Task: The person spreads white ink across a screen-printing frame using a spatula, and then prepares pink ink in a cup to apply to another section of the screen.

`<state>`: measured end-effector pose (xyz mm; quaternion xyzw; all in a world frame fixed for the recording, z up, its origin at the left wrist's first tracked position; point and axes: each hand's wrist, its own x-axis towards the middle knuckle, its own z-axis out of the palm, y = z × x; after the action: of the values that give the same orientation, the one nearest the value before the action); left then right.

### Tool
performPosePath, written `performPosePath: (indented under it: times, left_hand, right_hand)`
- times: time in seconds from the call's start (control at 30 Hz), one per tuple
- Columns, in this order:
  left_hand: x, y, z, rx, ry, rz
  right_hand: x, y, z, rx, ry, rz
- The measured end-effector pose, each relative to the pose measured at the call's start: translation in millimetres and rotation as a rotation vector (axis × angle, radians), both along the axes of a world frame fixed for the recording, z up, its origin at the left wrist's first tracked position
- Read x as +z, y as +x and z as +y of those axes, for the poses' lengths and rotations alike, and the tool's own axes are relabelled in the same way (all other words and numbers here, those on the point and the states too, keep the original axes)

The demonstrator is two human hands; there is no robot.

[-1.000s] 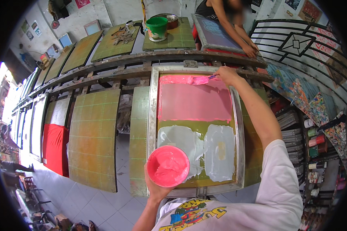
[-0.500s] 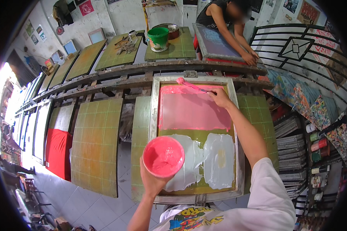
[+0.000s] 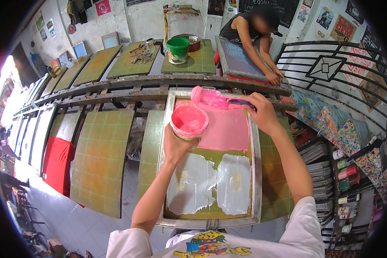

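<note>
My left hand (image 3: 175,144) is wrapped round a tub of pink ink (image 3: 190,121), its mouth tilted toward me, over the left part of a metal-framed printing screen (image 3: 255,185). In my right hand (image 3: 263,112) is the dark handle of an ink spatula (image 3: 241,102). The spatula lies sideways above the screen's far end, its blade coated with pink ink and a thick lump at its left tip. Pink ink (image 3: 228,135) covers the far half of the mesh. Two pale grey-white patches (image 3: 234,195) lie on the near half.
Greenish printing boards (image 3: 101,163) flank the screen, one with a red cloth (image 3: 59,165). A metal rail (image 3: 129,86) runs behind. Beyond it stand a green bucket (image 3: 177,51) and another person (image 3: 243,34) leaning over a screen. Ink containers (image 3: 347,172) and stacked frames (image 3: 318,174) are at right.
My left hand has carried the tub forward, from above the pale patches to the pink area. The spatula remains at the far end, with more pink ink showing on it.
</note>
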<state>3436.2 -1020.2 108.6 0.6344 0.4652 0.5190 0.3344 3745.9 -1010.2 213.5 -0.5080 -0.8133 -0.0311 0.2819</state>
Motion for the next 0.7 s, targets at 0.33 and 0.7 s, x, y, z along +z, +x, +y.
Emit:
performPosePath:
  times: [0.33,0.7]
  left_hand:
    - [-12,-5,4,0.092,0.019,0.065]
    - [-11,-18,-5,0.078,0.019,0.011]
  right_hand:
    - [-16,-24,-61,0.147,0.491,-0.322]
    - [18,-11,-92,0.086,0.479,-0.389]
